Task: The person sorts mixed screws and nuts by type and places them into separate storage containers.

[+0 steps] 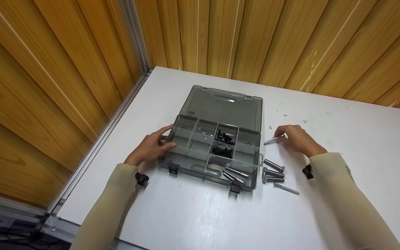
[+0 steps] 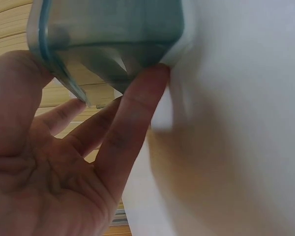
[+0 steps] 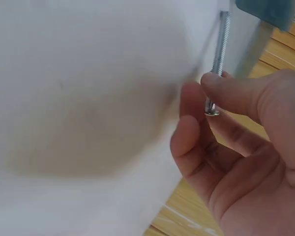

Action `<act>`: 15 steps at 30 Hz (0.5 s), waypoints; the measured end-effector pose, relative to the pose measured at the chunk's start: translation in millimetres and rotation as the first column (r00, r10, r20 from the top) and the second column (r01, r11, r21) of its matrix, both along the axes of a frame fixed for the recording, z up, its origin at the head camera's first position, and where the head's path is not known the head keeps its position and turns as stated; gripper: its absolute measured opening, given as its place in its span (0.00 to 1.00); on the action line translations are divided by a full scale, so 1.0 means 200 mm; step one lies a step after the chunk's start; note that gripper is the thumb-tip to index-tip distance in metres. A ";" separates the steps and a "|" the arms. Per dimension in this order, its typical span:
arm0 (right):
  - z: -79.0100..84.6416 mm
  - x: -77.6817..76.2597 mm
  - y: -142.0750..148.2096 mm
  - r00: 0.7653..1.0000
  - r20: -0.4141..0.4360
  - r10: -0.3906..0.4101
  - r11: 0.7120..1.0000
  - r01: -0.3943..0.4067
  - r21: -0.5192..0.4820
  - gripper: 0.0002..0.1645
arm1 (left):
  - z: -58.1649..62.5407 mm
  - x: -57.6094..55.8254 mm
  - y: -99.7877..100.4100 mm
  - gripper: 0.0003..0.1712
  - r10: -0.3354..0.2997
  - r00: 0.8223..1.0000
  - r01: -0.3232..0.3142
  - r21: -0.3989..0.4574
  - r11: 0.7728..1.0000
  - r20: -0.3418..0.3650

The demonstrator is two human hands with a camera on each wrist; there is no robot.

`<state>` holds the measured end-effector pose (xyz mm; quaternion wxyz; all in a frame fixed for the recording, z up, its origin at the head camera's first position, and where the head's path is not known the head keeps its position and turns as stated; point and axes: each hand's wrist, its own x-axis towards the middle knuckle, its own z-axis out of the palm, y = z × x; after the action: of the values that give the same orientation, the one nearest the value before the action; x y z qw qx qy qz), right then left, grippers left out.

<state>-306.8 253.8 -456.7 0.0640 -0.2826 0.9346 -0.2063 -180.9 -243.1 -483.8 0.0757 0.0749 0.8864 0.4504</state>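
Observation:
A grey translucent organizer box [image 1: 186,171] lies on the white table with its lid [image 1: 224,106] folded back. My left hand [image 1: 151,147] holds its left side, thumb over the top edge and fingers along the outer wall [image 2: 113,24]. To the right of the box, my right hand [image 1: 297,140] pinches a long threaded bolt [image 3: 220,46] between thumb and fingers, its head toward the palm. Two bolts [image 1: 236,173] lie in the front right compartment. Small black parts [image 1: 223,152] fill two middle compartments, and tiny metal pieces [image 1: 204,134] sit left of them.
Several loose bolts [image 1: 273,175] lie on the table right of the box, one single bolt [image 1: 286,188] nearer the front. Small bits [image 1: 305,121] are scattered behind my right hand. Wood-patterned panels [image 1: 255,41] stand behind and to the left.

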 end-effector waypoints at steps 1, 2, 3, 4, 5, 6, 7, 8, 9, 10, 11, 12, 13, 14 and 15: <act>0.02 0.01 0.02 1.000 0.010 -0.003 1.000 0.003 0.005 0.09 | 0.00 0.00 0.00 0.43 0.001 1.000 -0.001 -0.004 1.000 0.000; 0.04 0.02 0.03 1.000 0.014 -0.005 1.000 0.005 0.007 0.08 | 0.00 0.00 0.00 0.43 0.000 1.000 0.000 -0.009 1.000 -0.002; 0.06 0.03 0.04 1.000 0.016 -0.010 1.000 0.010 0.006 0.07 | 0.00 0.00 0.00 0.43 -0.001 1.000 0.001 -0.014 1.000 -0.004; 0.08 0.04 0.05 1.000 0.013 -0.013 1.000 0.013 0.004 0.07 | 0.00 0.00 0.00 0.43 -0.001 1.000 0.000 -0.018 1.000 -0.004; 0.10 0.05 0.06 1.000 0.005 -0.016 1.000 0.016 -0.001 0.05 | 0.01 0.00 0.00 0.43 0.000 1.000 0.000 -0.022 1.000 -0.005; 0.12 0.07 0.07 1.000 -0.005 -0.016 1.000 0.016 -0.007 0.05 | 0.01 0.00 0.00 0.44 0.000 1.000 0.000 -0.024 1.000 -0.005; 0.14 0.08 0.08 1.000 -0.022 -0.013 1.000 0.013 -0.012 0.04 | 0.01 0.00 0.00 0.44 -0.001 1.000 0.001 -0.025 1.000 -0.005; 0.16 0.09 0.08 0.999 -0.044 -0.009 1.000 0.008 -0.018 0.04 | 0.01 0.00 0.00 0.44 -0.001 1.000 0.001 -0.026 1.000 -0.006; 0.17 0.11 0.08 0.998 -0.066 -0.006 1.000 0.004 -0.026 0.04 | 0.00 0.00 0.00 0.44 0.001 1.000 -0.001 -0.025 1.000 -0.005; 0.19 0.12 0.08 0.996 -0.089 0.000 0.999 -0.003 -0.034 0.03 | 0.00 0.00 0.00 0.44 0.003 1.000 -0.003 -0.025 1.000 -0.005; 0.20 0.14 0.08 0.994 -0.108 0.005 0.999 -0.010 -0.047 0.03 | 0.00 0.00 0.00 0.44 0.002 1.000 -0.002 -0.025 1.000 -0.006; 0.22 0.15 0.08 0.993 -0.121 0.009 0.998 -0.016 -0.058 0.04 | 0.00 0.00 0.00 0.44 -0.001 1.000 0.001 -0.024 1.000 -0.007; 0.23 0.17 0.07 0.991 -0.134 0.017 0.997 -0.026 -0.067 0.04 | 0.00 0.00 0.00 0.43 -0.003 1.000 0.003 -0.024 1.000 -0.009; 0.25 0.18 0.07 0.989 -0.144 0.026 0.996 -0.037 -0.077 0.05 | 0.00 0.00 0.00 0.43 -0.004 1.000 0.004 -0.023 1.000 -0.008; 0.26 0.20 0.06 0.988 -0.148 0.034 0.995 -0.047 -0.088 0.06 | 0.01 0.00 -0.01 0.43 -0.004 1.000 0.004 -0.022 1.000 -0.006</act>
<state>-267.4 266.5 -404.2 -0.0133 -0.3187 0.9204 -0.2261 -180.3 -244.2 -482.7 0.0749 0.0773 0.8915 0.4401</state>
